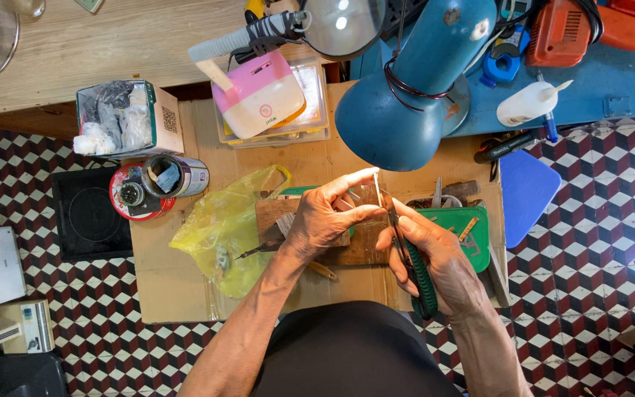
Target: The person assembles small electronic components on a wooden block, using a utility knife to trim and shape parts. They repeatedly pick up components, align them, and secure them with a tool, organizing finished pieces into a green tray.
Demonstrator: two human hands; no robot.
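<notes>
Your left hand point(325, 217) is raised over the wood block point(310, 235), wrist bent, thumb and forefinger pinched on a thin pale strip point(377, 190). Your right hand point(435, 257) comes in from the right, fingers point(406, 220) clenched round green-handled pliers point(414, 272). The pliers' tips meet the strip's lower end just beside your left fingertips. The strip stands nearly upright, long axis running away from you toward the blue lamp point(406, 95). The pliers lie along your right palm, nose pointing away from you. An open box point(119, 117) on the tabletop point(185, 287) holds crumpled bags. A green tray point(464, 228) holds small metal pieces. A yellow bag point(222, 228) lies left of the block.
</notes>
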